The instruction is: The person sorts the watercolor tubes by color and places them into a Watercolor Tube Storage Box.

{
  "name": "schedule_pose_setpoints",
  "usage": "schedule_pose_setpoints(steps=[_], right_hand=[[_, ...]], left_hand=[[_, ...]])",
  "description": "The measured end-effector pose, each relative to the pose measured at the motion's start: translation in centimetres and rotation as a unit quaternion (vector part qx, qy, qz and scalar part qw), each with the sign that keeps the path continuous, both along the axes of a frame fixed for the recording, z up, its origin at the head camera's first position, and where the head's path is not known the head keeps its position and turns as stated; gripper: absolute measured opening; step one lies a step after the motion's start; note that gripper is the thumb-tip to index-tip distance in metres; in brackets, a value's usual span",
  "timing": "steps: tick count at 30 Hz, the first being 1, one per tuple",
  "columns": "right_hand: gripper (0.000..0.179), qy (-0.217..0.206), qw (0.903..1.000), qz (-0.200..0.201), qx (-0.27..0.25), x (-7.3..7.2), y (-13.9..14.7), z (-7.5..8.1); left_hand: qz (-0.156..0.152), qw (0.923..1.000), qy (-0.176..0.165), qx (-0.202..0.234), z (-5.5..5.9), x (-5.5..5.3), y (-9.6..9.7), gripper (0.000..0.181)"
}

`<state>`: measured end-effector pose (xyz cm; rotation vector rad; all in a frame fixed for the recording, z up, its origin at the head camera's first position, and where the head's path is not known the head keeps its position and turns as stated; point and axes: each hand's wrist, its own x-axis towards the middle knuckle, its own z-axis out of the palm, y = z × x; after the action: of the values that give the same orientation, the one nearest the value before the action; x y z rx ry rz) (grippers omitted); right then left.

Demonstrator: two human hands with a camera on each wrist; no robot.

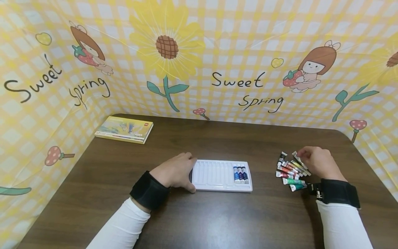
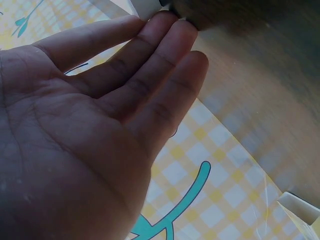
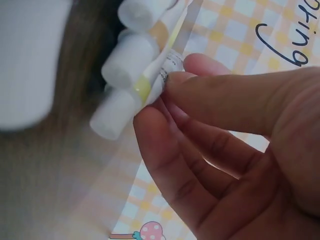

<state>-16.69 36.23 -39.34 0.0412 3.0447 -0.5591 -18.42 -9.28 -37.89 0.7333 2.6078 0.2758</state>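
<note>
A white plastic tray (image 1: pixel 217 188) with narrow slots lies on the table. Three blue-toned paint tubes (image 1: pixel 240 175) sit in its right end. My left hand (image 1: pixel 174 169) rests against the tray's left end, thumb at the near corner and fingers at the far one. In the left wrist view its fingers (image 2: pixel 150 75) are nearly straight. Over on the right is a loose cluster of small paint tubes (image 1: pixel 289 170) in red, green, black and other colours. My right hand (image 1: pixel 318 160) pinches a white-capped paint tube (image 3: pixel 117 112) with a yellow band between thumb and fingertips, beside other tubes.
A yellow illustrated box (image 1: pixel 124 129) lies at the table's back left. Yellow checked cloth (image 1: pixel 233 45) with printed flowers hangs behind the table (image 1: pixel 217 221) and along both sides. Black bands (image 1: pixel 150 190) are strapped round both wrists.
</note>
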Motion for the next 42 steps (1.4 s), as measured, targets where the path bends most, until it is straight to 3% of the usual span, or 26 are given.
schedule_pose_setpoints(steps=[11, 21, 30, 37, 42], right_hand=[[0.035, -0.010, 0.9999, 0.003, 0.011, 0.1, 0.4, -0.4], [0.036, -0.047, 0.9978, -0.041, 0.021, 0.4, 1.1, 0.0], [0.030, -0.050, 0.9957, -0.072, 0.032, 0.6, 1.2, 0.2], [0.037, -0.069, 0.9935, -0.089, 0.019, 0.7, 1.4, 0.3], [0.040, -0.072, 0.9949, -0.070, 0.006, 0.4, 1.3, 0.3]], left_hand=[[-0.008, 0.9999, 0.010, 0.011, -0.1, 0.0, -0.1, 0.092], [-0.009, 0.9998, 0.009, 0.016, -0.1, 0.1, -0.1, 0.093], [-0.008, 0.9999, 0.005, 0.011, -0.1, 0.0, -0.1, 0.092], [-0.007, 0.9999, 0.005, 0.011, -0.2, 0.0, -0.1, 0.092], [-0.006, 0.9999, 0.006, 0.011, -0.2, 0.0, -0.1, 0.092]])
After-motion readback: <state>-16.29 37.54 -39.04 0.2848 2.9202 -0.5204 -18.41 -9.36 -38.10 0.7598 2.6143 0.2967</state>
